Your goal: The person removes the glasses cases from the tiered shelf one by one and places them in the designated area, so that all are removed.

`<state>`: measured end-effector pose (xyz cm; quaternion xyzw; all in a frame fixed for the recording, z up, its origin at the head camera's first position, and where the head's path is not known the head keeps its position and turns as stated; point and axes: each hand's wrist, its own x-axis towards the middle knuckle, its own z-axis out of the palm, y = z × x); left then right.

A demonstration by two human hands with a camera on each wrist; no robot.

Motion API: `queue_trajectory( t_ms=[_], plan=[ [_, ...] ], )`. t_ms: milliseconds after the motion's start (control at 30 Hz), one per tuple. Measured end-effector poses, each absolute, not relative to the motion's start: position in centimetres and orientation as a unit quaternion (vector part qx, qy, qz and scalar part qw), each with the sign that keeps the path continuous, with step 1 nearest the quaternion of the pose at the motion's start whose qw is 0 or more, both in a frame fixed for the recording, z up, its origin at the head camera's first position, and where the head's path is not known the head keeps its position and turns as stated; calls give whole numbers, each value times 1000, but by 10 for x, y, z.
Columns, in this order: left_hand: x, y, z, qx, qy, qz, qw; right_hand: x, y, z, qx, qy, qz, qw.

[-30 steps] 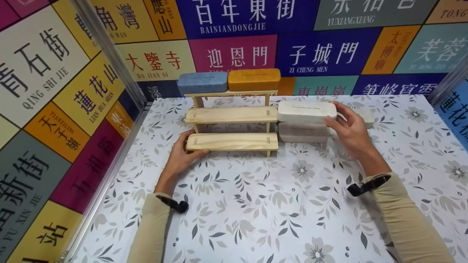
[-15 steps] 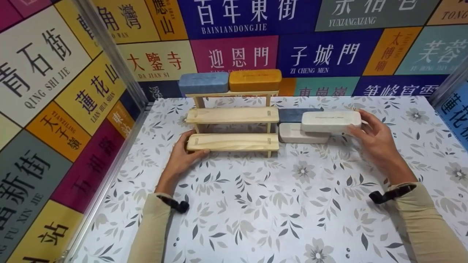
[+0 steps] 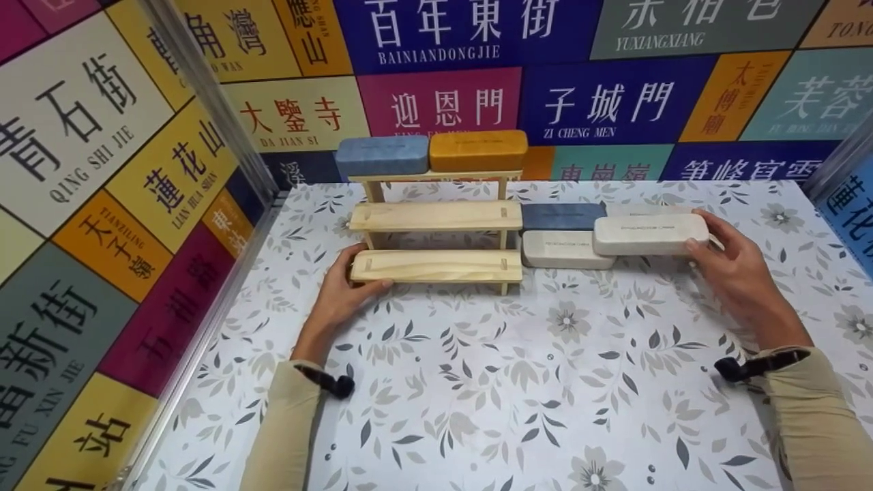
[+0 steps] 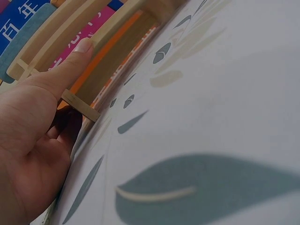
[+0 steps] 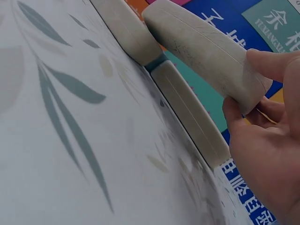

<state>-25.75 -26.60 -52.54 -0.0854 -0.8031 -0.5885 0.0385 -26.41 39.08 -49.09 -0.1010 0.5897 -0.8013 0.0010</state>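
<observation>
1. Wall panels [image 3: 436, 109], printed with place names in several colours, behind and to the left.
2. Tabletop [image 3: 464, 409], white with grey floral pattern.
3. Three-tier rack [image 3: 436, 215], pale wood by its look, standing on the tabletop. Judged light and stiff, liable to slide if knocked; best steadied at a board end.
4. Left hand [image 3: 337, 293]: holds the left end of the rack's lowest board, thumb along the front edge, fingers behind and beneath.
5. Right hand [image 3: 736, 269]: narrow grasp on a case's right end, thumb in front, fingers behind.
6. White case [image 3: 648, 234], in the right hand, raised off the tabletop to the right of the rack. Rounded edges, fine seam along the side. Likely light, firm and rather smooth; an end hold may let it swing, so a grip across the middle would be surer.
7. Orange case [image 3: 477, 151] and light blue case [image 3: 382, 155], side by side on the top tier.
8. Off-white case [image 3: 563, 249], lying just right of the rack; dark blue case [image 3: 563, 215] behind it; pale case [image 3: 634, 209], partly hidden by the held one.
9. Black wrist devices [image 3: 334, 383], one per wrist.
</observation>
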Motion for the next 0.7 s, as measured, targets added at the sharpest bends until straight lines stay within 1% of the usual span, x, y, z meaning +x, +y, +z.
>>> queue_trajectory(
  t_ms=[167, 367, 500, 700],
  plan=[
    [-258, -265, -525, -83, -805, -586, 40, -263, 402, -492, -111, 587, -802, 6],
    [-258, -264, -525, -82, -800, -593, 40, -259, 415, -494, -98, 585, -805, -2],
    [-258, -264, -525, -81, -801, -592, 40, -257, 425, -500, -119, 557, -822, -3],
    [-257, -266, -527, -84, -796, -599, 36, -257, 433, -511, -140, 539, -830, 10]
  ],
)
